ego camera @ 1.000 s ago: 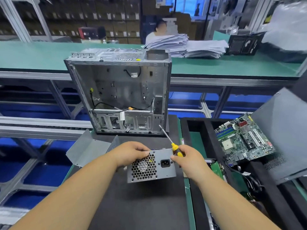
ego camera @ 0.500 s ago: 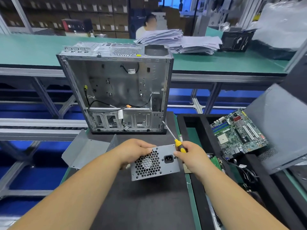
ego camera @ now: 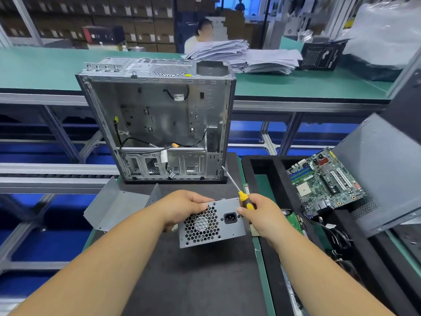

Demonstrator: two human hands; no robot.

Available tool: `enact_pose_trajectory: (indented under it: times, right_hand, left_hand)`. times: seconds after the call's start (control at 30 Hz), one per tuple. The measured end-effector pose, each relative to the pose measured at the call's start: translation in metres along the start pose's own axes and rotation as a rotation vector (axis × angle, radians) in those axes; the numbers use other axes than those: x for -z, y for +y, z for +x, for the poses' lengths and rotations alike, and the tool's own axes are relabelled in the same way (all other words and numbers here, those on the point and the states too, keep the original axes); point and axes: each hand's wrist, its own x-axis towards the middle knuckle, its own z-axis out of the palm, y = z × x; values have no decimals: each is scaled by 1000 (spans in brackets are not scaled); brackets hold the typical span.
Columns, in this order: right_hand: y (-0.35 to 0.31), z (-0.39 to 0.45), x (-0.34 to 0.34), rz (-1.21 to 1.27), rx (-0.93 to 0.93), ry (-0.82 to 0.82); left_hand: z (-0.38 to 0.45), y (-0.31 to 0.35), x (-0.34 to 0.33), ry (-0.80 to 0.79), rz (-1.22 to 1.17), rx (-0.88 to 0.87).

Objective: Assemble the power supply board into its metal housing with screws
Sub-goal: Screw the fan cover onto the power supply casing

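We're holding the power supply [ego camera: 211,223] w/ both hands, low centre of the frame, just above the dark mat [ego camera: 193,281] on the counter. Its fan grille & power socket are facing us. Left hand [ego camera: 184,207] is wrapping over the unit's upper left corner, fingers curled down onto the top edge, so that grip is closed on the power supply. Right hand [ego camera: 257,215] is pinching the unit's right edge w/ the thumb on the front face, while also keeping a screwdriver [ego camera: 237,190] tucked in the same grip: yellow & black handle sticking out above the knuckles, shaft pointing up-left toward the case.

The metal case [ego camera: 157,119] is standing upright at the centre of the frame, beyond the hands, open side facing us. Inside we're seeing black cables, a yellow connector at the left wall, an orange one near the middle & drive bays along the bottom. The screwdriver tip is lying over the case's lower right corner in the picture; can't tell if it's touching.

A bent grey metal panel [ego camera: 114,206] is lying left of the hands, partly off the mat. At right, a green motherboard [ego camera: 323,181] is resting tilted in a black foam tray [ego camera: 268,176], w/ a large grey side panel [ego camera: 385,169] leaning just right of it. Paper stacks [ego camera: 246,55] are sitting on the green counter [ego camera: 45,69] across the upper frame, a person seated behind them
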Motion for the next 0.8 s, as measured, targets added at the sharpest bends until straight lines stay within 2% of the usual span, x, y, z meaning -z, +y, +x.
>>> enact_pose_trajectory:
  times: [0.23, 0.47, 0.8]
  right_hand:
    - [-2, -1, 1, -1, -5, -3]
    - [-5, -6, 13, 100, -9, 102]
    - [-45, -33, 53, 30, 394, 279]
  left_hand:
    - [5, -3, 2, -3, 34, -4]
    - [18, -8, 8, 8, 24, 27]
    - [30, -8, 15, -52, -120, 91]
